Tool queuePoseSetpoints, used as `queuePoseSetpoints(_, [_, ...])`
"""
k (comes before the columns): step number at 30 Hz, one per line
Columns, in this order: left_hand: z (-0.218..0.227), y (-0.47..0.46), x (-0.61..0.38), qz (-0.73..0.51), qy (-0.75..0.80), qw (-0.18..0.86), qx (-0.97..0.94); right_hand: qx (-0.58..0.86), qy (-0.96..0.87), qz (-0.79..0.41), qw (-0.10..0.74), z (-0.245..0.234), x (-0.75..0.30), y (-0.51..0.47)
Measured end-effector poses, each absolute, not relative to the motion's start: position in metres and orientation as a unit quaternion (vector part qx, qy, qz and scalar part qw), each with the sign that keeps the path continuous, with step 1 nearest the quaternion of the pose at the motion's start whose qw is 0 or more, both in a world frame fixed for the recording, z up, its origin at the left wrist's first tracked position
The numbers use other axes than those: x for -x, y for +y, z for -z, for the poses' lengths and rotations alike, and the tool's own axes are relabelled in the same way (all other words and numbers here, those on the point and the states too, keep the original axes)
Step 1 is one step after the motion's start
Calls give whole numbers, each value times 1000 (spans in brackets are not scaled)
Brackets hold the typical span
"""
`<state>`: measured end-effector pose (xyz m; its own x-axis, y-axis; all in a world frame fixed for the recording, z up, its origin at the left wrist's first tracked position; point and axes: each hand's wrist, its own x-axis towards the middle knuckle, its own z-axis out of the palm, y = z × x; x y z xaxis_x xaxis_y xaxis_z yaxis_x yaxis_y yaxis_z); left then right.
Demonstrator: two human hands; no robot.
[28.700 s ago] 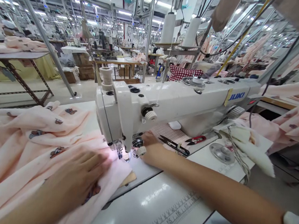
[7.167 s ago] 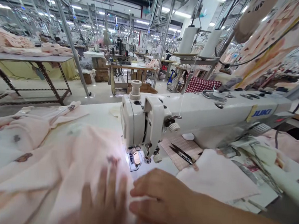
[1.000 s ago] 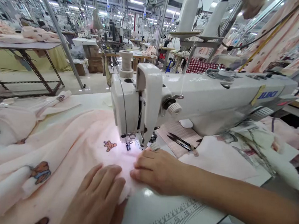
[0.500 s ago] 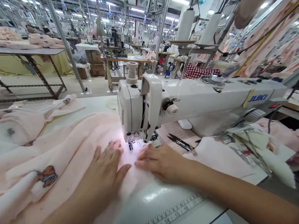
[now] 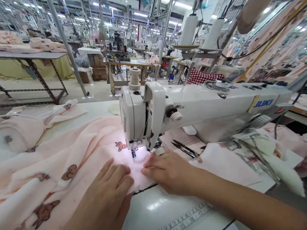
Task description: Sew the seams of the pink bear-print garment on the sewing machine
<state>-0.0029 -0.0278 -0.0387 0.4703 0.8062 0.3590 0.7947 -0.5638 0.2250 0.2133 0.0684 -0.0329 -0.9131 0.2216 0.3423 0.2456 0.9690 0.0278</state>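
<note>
Two hands flat on pink fabric [image 5: 87, 148], which lies under presser foot [image 5: 134, 152] of sewing machine [image 5: 196, 107]. We note left hand [image 5: 107, 196] at 7 o'clock of foot, right hand [image 5: 170, 169] at 4 o'clock; fingers extended, pressing, gripping nothing. We judge cloth soft, light, limp, prone to slipping; best held by flat palms close to its edge.

Left hand [image 5: 109, 193] and right hand [image 5: 168, 170] side by side, palms down, fingers flat and extended, forearms outstretched.

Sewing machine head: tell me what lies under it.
Under the sewing machine head the lit pink fabric runs beneath the presser foot. The needle plate is covered by cloth. Left hand and right hand press it flat.
</note>
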Motion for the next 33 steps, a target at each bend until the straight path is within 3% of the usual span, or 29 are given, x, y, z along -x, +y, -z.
queuePoseSetpoints(7, [32, -21, 9, -274, 505, 149, -805, 89, -991, 22, 96, 36, -199, 54])
queuePoseSetpoints(10, [39, -22, 7, -249, 502, 70, -826, 87, -993, -3, 84, 35, -202, 57])
queuePoseSetpoints(14, [51, -26, 6, -191, 477, -42, -857, 110, -983, -48, 137, 37, -209, 69])
queuePoseSetpoints(26, [55, -22, 5, -218, 476, -52, -850, 192, -970, 51, 137, 41, -222, 91])
queuePoseSetpoints(33, [33, 4, 7, -124, 527, 3, -841, 184, -967, 71, 160, 32, -209, 93])
